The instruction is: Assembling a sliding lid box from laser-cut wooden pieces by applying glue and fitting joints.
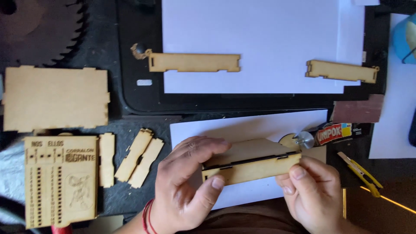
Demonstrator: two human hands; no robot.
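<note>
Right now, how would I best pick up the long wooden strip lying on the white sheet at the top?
Probably pinch the strip across its narrow width near the middle, coming straight down from above. It lies flat on the sheet, both long edges exposed, and the notched ends offer less even grip.

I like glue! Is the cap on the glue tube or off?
Cannot tell for sure. The glue tube lies flat beside the paper, and its silvery round end faces the camera, but whether that is a cap is unclear.

A dark glue tube point(342, 132) with a red-yellow-blue label lies right of centre.
</note>
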